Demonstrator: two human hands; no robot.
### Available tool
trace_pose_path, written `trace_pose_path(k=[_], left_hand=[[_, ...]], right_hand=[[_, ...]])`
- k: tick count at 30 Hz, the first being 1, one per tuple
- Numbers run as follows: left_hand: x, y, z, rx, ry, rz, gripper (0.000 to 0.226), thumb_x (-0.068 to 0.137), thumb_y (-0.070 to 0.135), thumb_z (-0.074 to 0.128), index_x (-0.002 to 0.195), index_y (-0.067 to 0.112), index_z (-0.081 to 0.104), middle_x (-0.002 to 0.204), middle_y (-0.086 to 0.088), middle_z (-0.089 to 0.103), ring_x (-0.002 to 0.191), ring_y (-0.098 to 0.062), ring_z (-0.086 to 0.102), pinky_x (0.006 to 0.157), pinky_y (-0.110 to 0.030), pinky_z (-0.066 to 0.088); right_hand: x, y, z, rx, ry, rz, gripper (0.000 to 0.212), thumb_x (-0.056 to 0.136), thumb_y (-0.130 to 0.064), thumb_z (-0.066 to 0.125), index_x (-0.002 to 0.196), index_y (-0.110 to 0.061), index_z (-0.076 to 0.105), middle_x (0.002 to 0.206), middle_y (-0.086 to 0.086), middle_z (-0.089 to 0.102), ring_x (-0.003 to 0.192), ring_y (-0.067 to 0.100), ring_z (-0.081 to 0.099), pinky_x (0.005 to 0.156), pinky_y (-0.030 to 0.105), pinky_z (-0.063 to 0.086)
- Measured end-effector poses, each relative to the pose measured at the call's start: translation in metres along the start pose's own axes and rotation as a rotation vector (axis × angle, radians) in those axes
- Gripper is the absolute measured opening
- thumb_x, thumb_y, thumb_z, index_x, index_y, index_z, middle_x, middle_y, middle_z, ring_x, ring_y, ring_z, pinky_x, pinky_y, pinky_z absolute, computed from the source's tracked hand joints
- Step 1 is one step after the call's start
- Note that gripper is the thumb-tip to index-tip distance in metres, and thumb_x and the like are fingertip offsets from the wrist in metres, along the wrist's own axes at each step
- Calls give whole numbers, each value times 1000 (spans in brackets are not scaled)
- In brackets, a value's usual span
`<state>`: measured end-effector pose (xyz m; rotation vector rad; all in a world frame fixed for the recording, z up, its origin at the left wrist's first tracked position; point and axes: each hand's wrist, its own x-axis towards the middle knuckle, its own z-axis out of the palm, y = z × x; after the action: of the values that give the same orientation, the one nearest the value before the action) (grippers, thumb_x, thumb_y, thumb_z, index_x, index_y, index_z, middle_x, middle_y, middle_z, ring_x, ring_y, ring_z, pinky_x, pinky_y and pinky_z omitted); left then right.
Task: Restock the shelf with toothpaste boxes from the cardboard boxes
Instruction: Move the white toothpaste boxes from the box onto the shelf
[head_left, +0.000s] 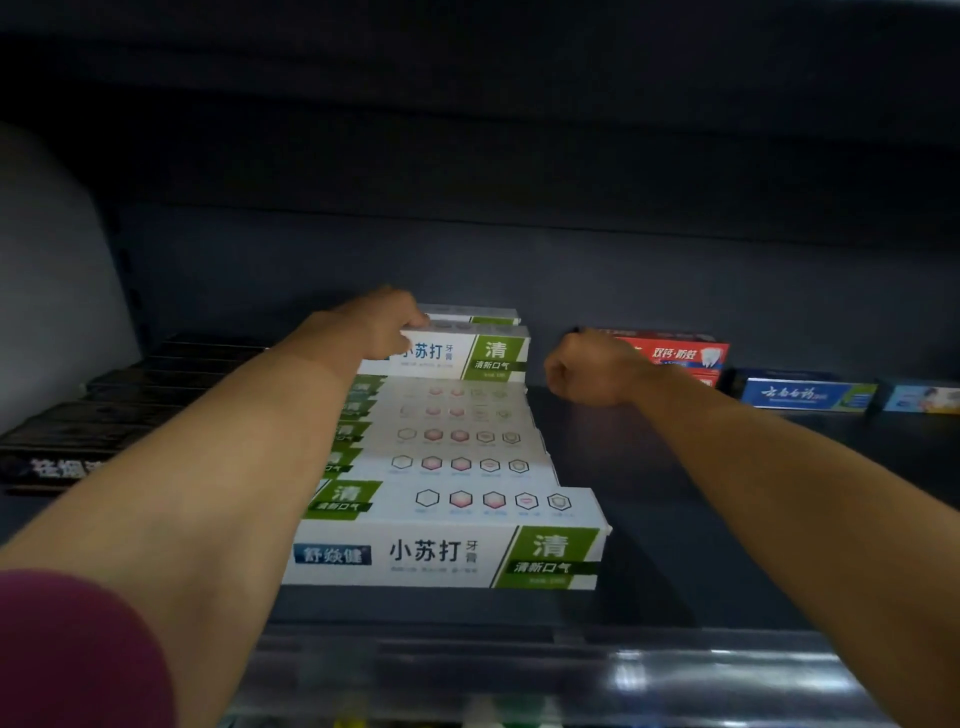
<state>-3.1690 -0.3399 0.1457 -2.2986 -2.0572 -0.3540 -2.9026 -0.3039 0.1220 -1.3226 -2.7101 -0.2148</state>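
On the dark shelf (649, 519), a row of white-and-green toothpaste boxes (457, 457) runs from the front edge back toward the rear panel, each lying flat with its long side across the view. At the far end of the row a raised white-and-green box (483, 356) sits on top of the others, and the edge of a further box shows just behind it. The left hand (387, 325) grips the left end of this raised box, fingers curled over its top edge and thumb against its front face. The right hand (587, 371) hangs beside the right end of the row, apart from the boxes, closed into a fist with nothing visibly held. Just behind the right hand stand stacked red toothpaste boxes (680, 356) against the rear panel; to their right lie a blue box (805, 395) and, near the frame edge, a pale blue box (922, 399). To the left of the white-and-green row lies a row of black boxes (119, 410), also running front to back, partly hidden by the left forearm. A maroon sleeve (78, 654) covers the left upper arm at the lower left corner. Along the shelf's front runs a glossy clear price rail (597, 670). No cardboard boxes are in view.
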Motion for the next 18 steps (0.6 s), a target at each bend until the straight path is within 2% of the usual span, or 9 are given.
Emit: trace_pose_path(k=[3,8,18], left_hand=[[5,-1,4,40,32,-9,26,89,4,59,111,11,71,109,-13,66,96,-30,63,88,-43,53],[14,-1,10,86,86,-79,23,88,3,55,102,12,71,101,-11,66,89,-30,64,83,-45,55],[15,5,11,136,70,-105,22,90,6,54,103,15,68,96,-8,64,86,-28,63,82,-45,55]], right_hand=[[4,-3,3,15,-3,-15,16,89,-16,57,78,-25,62,86,-4,61,84,16,61,74,27,47],[5,-1,4,4,-17,-15,19,90,-15,56,74,-25,58,82,-4,59,80,14,58,70,26,42],[4,0,5,10,-24,15,15,91,-15,56,80,-20,65,85,-2,61,81,14,59,69,25,42]])
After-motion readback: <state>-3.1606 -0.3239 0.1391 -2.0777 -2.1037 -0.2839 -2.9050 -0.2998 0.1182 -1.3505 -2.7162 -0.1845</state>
